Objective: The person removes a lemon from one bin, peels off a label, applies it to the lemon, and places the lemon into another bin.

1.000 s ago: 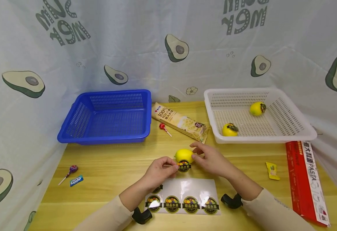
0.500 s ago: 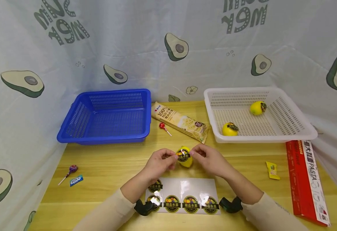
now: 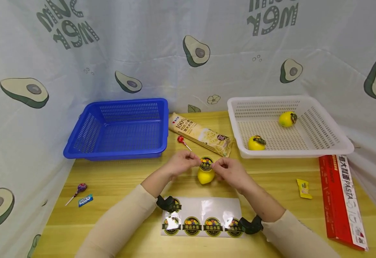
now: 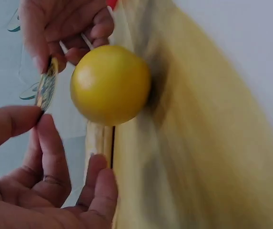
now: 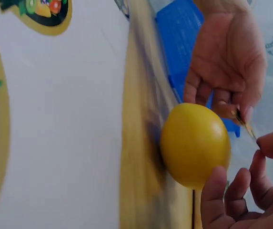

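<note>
A round fruit sticker [image 3: 206,163] is stretched between both hands, a small gap above a yellow lemon [image 3: 205,176]. My left hand [image 3: 182,163] pinches its left edge between thumb and finger. My right hand [image 3: 231,173] pinches the opposite edge. The lemon rests on the wooden table with its tip toward me. In the left wrist view, the sticker [image 4: 47,88] is seen nearly edge-on, apart from the lemon [image 4: 110,86]. Fingertips of the right hand are close to the lemon [image 5: 195,145] in the right wrist view; whether they touch it I cannot tell.
A sticker sheet [image 3: 204,211] lies in front. Behind stand a blue basket [image 3: 117,156] and a white basket [image 3: 294,154] with two stickered lemons. A pasta bag [image 3: 202,134], red lollipop [image 3: 181,139], red pasta box [image 3: 342,200], yellow candy [image 3: 304,189] and purple lollipop [image 3: 81,187] lie around.
The lemon has turned so its tip points toward me. My right hand has left the lemon and taken the sticker's right edge. Both hands have carried the sticker farther back over the lemon.
</note>
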`<state>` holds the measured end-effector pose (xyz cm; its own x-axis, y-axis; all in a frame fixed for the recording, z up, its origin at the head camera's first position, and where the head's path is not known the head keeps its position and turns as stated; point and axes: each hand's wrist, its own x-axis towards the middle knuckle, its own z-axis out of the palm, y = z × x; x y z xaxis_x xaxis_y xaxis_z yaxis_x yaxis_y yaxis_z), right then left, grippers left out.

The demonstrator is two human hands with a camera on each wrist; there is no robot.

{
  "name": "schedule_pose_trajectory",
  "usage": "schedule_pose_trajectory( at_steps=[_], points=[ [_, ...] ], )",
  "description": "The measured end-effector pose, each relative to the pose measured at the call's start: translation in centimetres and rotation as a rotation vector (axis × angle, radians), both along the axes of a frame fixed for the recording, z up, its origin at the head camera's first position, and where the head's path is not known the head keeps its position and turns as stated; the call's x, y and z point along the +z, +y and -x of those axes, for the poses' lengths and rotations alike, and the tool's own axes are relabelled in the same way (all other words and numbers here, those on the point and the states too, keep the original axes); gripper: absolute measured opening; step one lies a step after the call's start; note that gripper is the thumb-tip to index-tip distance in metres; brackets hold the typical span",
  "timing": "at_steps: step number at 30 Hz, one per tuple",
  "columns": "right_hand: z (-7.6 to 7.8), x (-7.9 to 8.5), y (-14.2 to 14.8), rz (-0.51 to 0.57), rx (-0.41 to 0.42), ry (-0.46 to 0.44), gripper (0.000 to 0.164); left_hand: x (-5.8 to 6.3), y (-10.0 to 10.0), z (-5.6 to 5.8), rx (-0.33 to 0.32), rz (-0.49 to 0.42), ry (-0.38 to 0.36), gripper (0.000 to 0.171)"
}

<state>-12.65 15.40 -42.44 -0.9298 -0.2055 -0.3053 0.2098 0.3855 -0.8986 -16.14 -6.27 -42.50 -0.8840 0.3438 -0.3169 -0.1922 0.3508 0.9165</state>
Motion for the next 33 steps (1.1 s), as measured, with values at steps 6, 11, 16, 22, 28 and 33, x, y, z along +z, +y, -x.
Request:
schedule_pose_trajectory(
  at_steps=[6, 11, 16, 22, 28, 33],
  points=[
    [-0.6, -0.3, -0.4, 0.101, -0.076, -0.1, 0.022, 0.6, 0.1, 1.8, -0.14, 0.053, -0.066, 0.018],
    [-1.3, -0.7, -0.7, 0.163, -0.146, -0.157, 0.019, 0.8, 0.4, 2.8, -0.212, 0.047, -0.145, 0.016],
    [-1.6, -1.0, -0.9, 0.163, -0.161, -0.179, 0.018, 0.9, 0.4, 3.2, -0.241, 0.064, -0.176, 0.013],
    [-1.6, -1.2, -0.9, 0.132, -0.166, -0.182, 0.02, 0.7, 0.5, 3.7, -0.248, 0.077, -0.221, 0.011],
    [-1.5, -1.4, -0.7, 0.11, -0.164, -0.181, 0.022, 0.4, 0.8, 3.9, -0.254, 0.087, -0.253, 0.006],
    [-1.4, -1.5, -0.5, 0.159, -0.157, -0.183, 0.02, 0.1, 0.8, 3.3, -0.22, 0.07, -0.258, 0.007]
  ],
)
